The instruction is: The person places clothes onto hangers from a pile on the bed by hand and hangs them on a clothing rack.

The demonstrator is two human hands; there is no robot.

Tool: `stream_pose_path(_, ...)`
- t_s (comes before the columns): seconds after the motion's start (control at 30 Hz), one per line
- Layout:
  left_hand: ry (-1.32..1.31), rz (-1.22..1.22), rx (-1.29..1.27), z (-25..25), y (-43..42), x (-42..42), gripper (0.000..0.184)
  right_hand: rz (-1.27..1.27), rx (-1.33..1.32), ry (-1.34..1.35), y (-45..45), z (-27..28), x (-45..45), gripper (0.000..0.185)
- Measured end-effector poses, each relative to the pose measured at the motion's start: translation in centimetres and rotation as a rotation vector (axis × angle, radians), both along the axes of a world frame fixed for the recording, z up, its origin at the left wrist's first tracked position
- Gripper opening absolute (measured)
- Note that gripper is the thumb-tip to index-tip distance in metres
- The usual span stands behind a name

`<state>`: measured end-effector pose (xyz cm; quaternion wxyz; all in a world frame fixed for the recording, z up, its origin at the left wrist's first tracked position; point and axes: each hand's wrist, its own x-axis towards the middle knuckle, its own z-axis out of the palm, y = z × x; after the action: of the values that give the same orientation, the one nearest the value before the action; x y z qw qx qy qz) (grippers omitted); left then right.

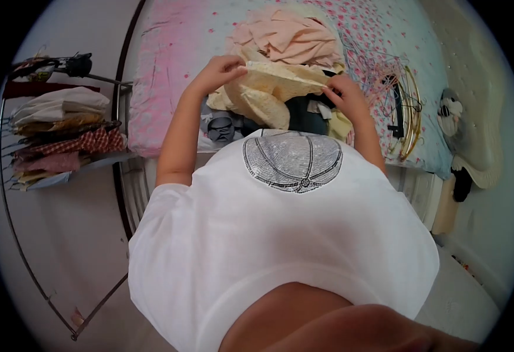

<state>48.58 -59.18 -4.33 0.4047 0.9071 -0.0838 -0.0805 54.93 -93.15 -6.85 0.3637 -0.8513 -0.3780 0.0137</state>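
Left hand and right hand each pinch an edge of a pale yellow garment, stretched between them above the bed; a pink cloth lies just beyond, hangers to the right.

The bed carried a floral sheet in pink and pale blue. A cream headboard, padded and curved, bordered it at the right of the view. At the left, a metal rack stood before a pale wall, beside a dark vertical strip. The floor was light gray. Lighting was soft and even.
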Motion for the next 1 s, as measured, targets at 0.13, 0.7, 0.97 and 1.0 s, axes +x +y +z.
stream_pose_path(0.13,-0.067,-0.016,-0.047,-3.0,-1.7,0.4,0.021,-0.083,-0.014,0.065,-1.8,-1.6,-0.9,0.022)
stream_pose_path(0.7,-0.245,0.041,-0.102,-5.9,-1.0,0.1,0.016,-0.294,0.041,0.146,1.2,-1.8,-0.7,0.026)
stream_pose_path(0.97,-0.277,-0.064,-0.152,-5.2,-1.2,2.0,0.013,-0.479,0.173,0.045,0.0,-3.3,-2.1,0.02)
stream_pose_path(1.0,-0.269,-0.056,-0.151,-4.6,-1.8,1.9,0.014,-0.493,0.209,0.069,-0.3,-3.4,-2.0,0.019)
